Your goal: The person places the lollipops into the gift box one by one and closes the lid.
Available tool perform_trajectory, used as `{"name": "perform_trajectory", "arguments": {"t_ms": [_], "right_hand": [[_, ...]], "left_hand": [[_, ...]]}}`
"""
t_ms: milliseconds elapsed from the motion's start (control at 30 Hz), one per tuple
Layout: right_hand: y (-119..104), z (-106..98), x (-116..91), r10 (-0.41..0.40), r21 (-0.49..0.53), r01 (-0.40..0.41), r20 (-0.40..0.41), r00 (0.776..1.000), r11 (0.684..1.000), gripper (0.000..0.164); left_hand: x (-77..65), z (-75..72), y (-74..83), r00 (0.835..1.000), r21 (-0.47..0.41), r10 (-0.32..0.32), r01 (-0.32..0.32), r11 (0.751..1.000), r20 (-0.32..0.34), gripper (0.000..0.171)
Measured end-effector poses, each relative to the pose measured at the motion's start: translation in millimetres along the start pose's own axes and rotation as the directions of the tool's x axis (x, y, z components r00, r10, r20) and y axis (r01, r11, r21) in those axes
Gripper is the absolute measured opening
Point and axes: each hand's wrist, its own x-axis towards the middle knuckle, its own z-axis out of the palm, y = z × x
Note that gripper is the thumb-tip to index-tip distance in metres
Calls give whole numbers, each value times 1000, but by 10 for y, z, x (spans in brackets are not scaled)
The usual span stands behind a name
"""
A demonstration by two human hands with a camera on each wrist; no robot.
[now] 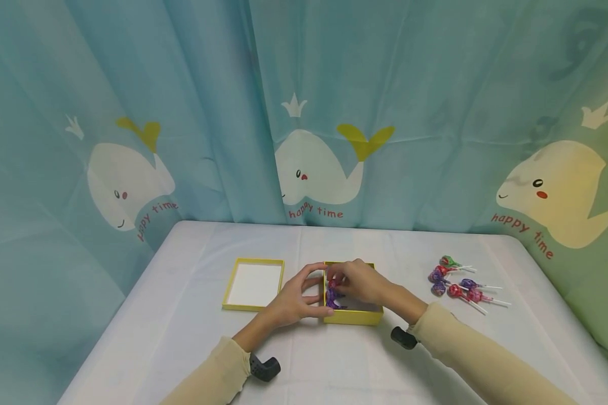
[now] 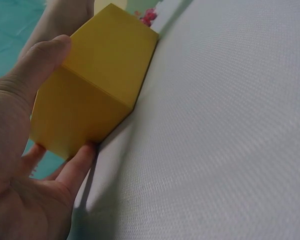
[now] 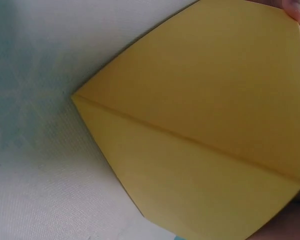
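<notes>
A folded blue curtain (image 1: 218, 95) printed "happy time" fills the upper frame, above a woven white tablecloth (image 1: 334, 368). At lower centre sits a rectangular yellow box (image 1: 353, 319), gripped by the spread thumb and fingers of the left hand (image 1: 295, 299); bent fingers of the right hand (image 1: 363, 282) dip inside, any hold on its purple-wrapped lollipops (image 1: 331, 298) hidden

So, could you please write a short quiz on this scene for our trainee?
1. True or false: the left hand touches the yellow box while the right hand reaches inside it.
2. In the head view, where is the yellow-rimmed lid? A) On top of the box; B) Left of the box; C) Among the loose lollipops.
3. Fill in, for the head view: the loose lollipops lie on the box's ____ side.

Key: 1. True; 2. B; 3. right
</notes>
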Motion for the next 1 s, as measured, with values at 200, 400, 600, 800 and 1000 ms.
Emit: {"name": "perform_trajectory", "arguments": {"t_ms": [200, 400, 600, 800, 1000], "right_hand": [[-15, 12, -15, -14, 22, 14, -3, 1000, 1000, 21], [-18, 30, -27, -35, 16, 36, -14, 999, 999, 19], [-11, 59, -27, -39, -12, 38, -22, 999, 999, 20], [2, 73, -33, -55, -21, 54, -32, 998, 998, 19], [11, 66, -40, -65, -27, 64, -38, 997, 998, 24]], "left_hand": [[-3, 5, -9, 1000, 3, -4, 4, 1000, 2, 87], [-8, 9, 1, 1000, -6, -10, 10, 1000, 1, 87], [-13, 6, 0, 1000, -4, -9, 9, 1000, 2, 87], [-11, 8, -7, 1000, -5, 1, 0, 1000, 6, 88], [-11, 9, -1, 1000, -9, 3, -3, 1000, 10, 89]]}}
